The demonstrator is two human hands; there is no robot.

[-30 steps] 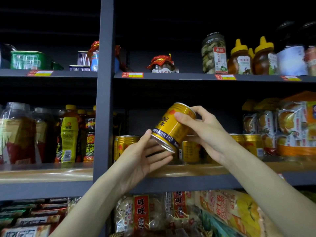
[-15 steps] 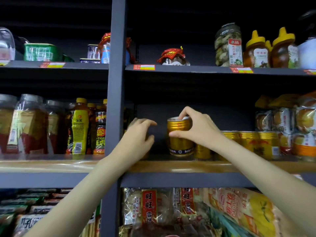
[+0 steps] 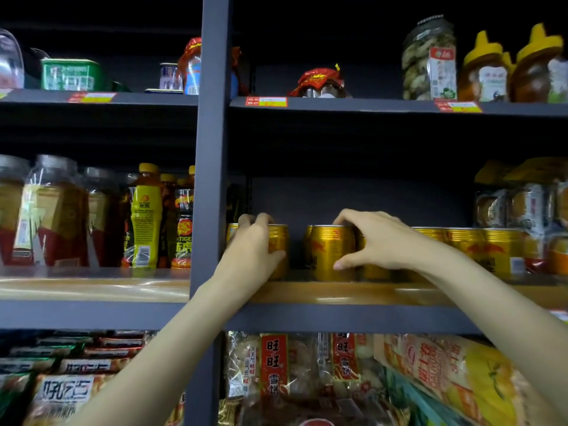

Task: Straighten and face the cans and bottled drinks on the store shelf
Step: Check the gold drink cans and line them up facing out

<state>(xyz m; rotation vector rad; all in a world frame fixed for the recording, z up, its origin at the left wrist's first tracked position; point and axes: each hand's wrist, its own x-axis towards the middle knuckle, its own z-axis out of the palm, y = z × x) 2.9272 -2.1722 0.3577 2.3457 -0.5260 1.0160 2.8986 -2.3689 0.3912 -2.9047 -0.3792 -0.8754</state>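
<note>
Gripping a gold can [image 3: 278, 250] at the shelf's [image 3: 338, 295] left end, just beside the upright post [image 3: 212, 149], my left hand [image 3: 252, 250] has its fingers curled over the rim and thumb on the side. My right hand [image 3: 378, 241] clasps a second can [image 3: 330, 252] standing upright near the front edge, fingers on top, thumb low on its face.

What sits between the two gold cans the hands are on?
Nothing. In the head view, only bare shelf and dark back panel show between the left hand's can and the right hand's can.
</note>
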